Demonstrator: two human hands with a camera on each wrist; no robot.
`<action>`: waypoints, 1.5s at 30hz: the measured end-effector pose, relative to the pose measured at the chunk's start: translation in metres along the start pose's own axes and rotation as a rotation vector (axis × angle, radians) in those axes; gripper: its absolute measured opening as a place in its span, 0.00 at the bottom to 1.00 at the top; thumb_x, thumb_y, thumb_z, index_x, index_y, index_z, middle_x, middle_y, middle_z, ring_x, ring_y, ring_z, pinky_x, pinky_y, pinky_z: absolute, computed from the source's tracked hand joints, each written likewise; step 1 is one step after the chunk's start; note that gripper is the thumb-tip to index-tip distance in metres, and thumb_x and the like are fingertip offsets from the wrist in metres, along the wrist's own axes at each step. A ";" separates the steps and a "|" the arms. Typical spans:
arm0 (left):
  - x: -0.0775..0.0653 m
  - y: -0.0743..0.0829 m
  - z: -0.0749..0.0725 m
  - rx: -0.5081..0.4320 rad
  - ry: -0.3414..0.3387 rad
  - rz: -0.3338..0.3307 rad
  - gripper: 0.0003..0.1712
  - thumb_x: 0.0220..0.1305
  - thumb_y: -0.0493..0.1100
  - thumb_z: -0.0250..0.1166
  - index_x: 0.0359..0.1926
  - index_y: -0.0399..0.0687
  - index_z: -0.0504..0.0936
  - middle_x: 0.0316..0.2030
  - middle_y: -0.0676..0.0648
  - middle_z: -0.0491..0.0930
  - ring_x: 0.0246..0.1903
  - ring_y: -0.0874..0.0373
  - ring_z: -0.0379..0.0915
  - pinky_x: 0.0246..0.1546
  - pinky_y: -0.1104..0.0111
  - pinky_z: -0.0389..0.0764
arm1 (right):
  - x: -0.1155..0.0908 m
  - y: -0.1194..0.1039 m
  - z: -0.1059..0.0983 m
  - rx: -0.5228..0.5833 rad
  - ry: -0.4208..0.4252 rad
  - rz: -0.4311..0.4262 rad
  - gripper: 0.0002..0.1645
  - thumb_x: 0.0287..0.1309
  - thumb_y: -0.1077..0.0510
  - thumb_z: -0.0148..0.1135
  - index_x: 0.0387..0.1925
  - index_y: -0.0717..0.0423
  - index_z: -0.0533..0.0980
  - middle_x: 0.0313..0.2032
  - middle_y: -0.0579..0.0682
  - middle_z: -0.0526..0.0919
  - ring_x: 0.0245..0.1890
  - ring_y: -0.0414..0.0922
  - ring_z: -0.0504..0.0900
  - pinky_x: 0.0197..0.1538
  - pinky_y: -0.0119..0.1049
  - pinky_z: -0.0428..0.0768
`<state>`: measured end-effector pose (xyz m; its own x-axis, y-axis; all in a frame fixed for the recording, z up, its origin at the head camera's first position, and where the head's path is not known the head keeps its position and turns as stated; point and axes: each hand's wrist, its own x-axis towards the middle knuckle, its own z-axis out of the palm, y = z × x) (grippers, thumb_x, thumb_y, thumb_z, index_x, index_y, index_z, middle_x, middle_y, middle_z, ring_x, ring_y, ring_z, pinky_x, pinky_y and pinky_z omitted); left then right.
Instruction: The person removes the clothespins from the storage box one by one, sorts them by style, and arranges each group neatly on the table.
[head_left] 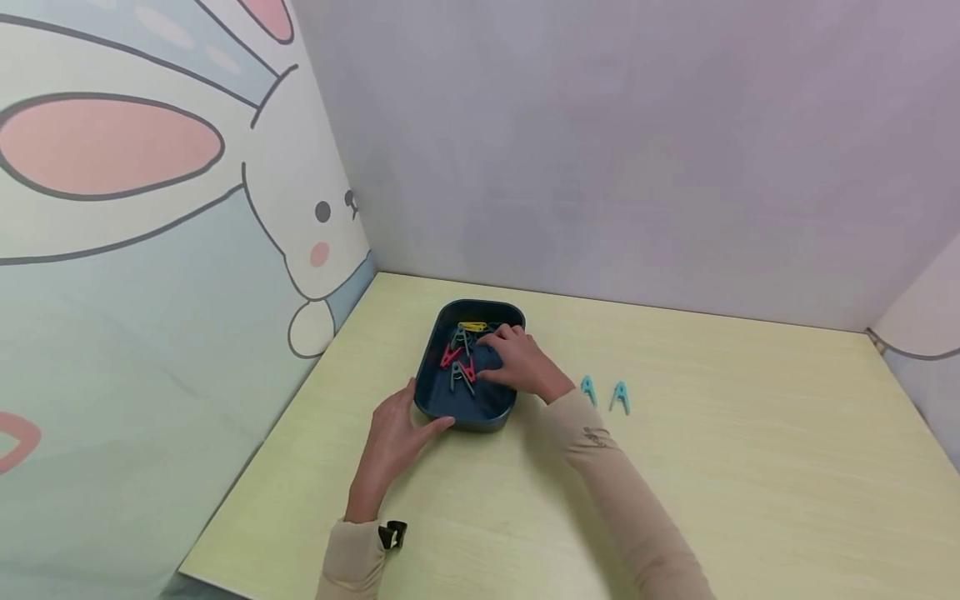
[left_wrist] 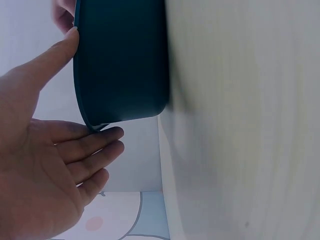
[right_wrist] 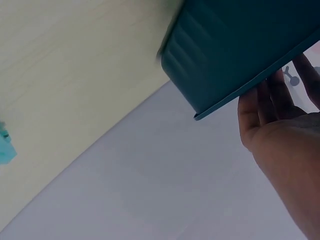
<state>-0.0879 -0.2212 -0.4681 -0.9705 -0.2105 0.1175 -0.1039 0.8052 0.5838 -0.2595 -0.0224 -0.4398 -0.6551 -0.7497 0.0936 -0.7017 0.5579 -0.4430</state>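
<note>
A dark teal plastic bin [head_left: 468,408] with rounded corners stands on the table, holding several clothespins. Among them I see a yellow clothespin [head_left: 472,327], a red clothespin [head_left: 450,357] and a grey-blue clothespin [head_left: 460,377]. My left hand [head_left: 393,433] spans the bin's near left corner, thumb on the near rim and nearly straight fingers along the left side. Over the right rim reaches my right hand [head_left: 517,362], thumb and fingers spread apart inside the bin above the clothespins. In the right wrist view, the bin wall [right_wrist: 240,50] hides the fingertips of that hand [right_wrist: 285,130].
Two light blue clothespins, a left one [head_left: 588,390] and a right one [head_left: 620,397], lie on the pale wooden table [head_left: 750,467] beside my right forearm. A plain wall [head_left: 637,167] rises behind, and a rabbit-print wall [head_left: 150,333] borders the left edge.
</note>
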 end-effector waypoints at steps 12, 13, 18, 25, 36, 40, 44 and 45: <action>0.000 0.001 0.000 -0.012 0.001 0.007 0.55 0.62 0.59 0.75 0.75 0.26 0.62 0.70 0.29 0.68 0.69 0.33 0.64 0.69 0.42 0.64 | 0.013 -0.006 0.012 -0.088 -0.056 0.047 0.35 0.62 0.44 0.75 0.65 0.54 0.78 0.59 0.59 0.76 0.59 0.57 0.70 0.65 0.55 0.71; -0.001 0.001 0.000 -0.012 0.001 0.007 0.55 0.62 0.59 0.75 0.75 0.26 0.62 0.70 0.29 0.68 0.69 0.33 0.64 0.69 0.42 0.64 | 0.014 -0.006 0.013 -0.096 -0.062 0.052 0.35 0.62 0.44 0.74 0.65 0.54 0.78 0.60 0.59 0.76 0.59 0.57 0.71 0.66 0.55 0.71; 0.000 0.001 0.000 -0.011 0.001 0.011 0.55 0.63 0.59 0.75 0.75 0.26 0.61 0.70 0.29 0.68 0.69 0.33 0.64 0.69 0.42 0.65 | 0.019 -0.008 0.017 -0.132 -0.093 0.075 0.35 0.62 0.43 0.74 0.66 0.55 0.77 0.62 0.59 0.76 0.62 0.57 0.71 0.68 0.54 0.70; 0.001 0.000 0.000 -0.012 0.004 0.014 0.55 0.62 0.59 0.75 0.75 0.26 0.62 0.70 0.29 0.68 0.69 0.34 0.64 0.69 0.42 0.65 | 0.023 -0.011 0.020 -0.201 -0.126 0.087 0.38 0.63 0.43 0.73 0.68 0.55 0.75 0.66 0.60 0.74 0.66 0.58 0.70 0.71 0.55 0.67; 0.000 -0.001 0.002 -0.017 0.005 0.006 0.55 0.62 0.59 0.75 0.75 0.27 0.62 0.70 0.29 0.68 0.69 0.34 0.64 0.69 0.42 0.64 | 0.028 -0.014 0.023 -0.256 -0.146 0.116 0.38 0.63 0.42 0.73 0.68 0.55 0.76 0.65 0.60 0.75 0.66 0.57 0.71 0.70 0.56 0.68; 0.000 -0.001 0.001 -0.022 0.002 0.003 0.55 0.62 0.59 0.75 0.75 0.27 0.62 0.71 0.30 0.67 0.69 0.34 0.64 0.69 0.42 0.64 | 0.030 -0.016 0.024 -0.274 -0.159 0.134 0.39 0.62 0.41 0.73 0.68 0.55 0.76 0.66 0.60 0.75 0.67 0.58 0.71 0.71 0.57 0.67; -0.001 -0.001 0.001 -0.027 0.006 0.005 0.55 0.62 0.59 0.75 0.75 0.27 0.62 0.71 0.30 0.67 0.70 0.34 0.64 0.69 0.42 0.64 | 0.030 -0.017 0.026 -0.304 -0.163 0.144 0.40 0.62 0.39 0.73 0.69 0.55 0.76 0.67 0.61 0.74 0.67 0.59 0.71 0.71 0.57 0.66; -0.001 -0.001 0.001 -0.029 0.008 0.007 0.55 0.62 0.59 0.75 0.75 0.27 0.62 0.71 0.30 0.67 0.70 0.34 0.64 0.69 0.42 0.65 | 0.030 -0.017 0.026 -0.310 -0.161 0.145 0.40 0.62 0.39 0.73 0.69 0.55 0.76 0.66 0.61 0.75 0.67 0.59 0.71 0.70 0.58 0.67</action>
<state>-0.0874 -0.2212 -0.4700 -0.9694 -0.2093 0.1282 -0.0906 0.7904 0.6058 -0.2600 -0.0638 -0.4528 -0.7188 -0.6876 -0.1031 -0.6725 0.7252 -0.1478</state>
